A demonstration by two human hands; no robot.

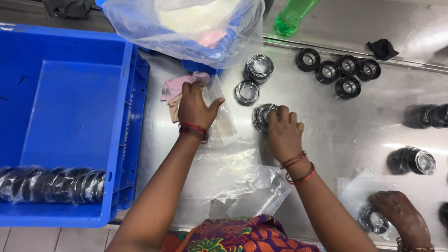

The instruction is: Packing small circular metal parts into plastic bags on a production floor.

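On the steel table, the right hand closes its fingers over a bagged black ring, while the left hand presses flat on a clear plastic bag (a pink cloth lies just left). Two more wrapped rings sit farther off.

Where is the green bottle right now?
In the head view, the green bottle lies at the top edge, right of the clear plastic bag, above the black rings.
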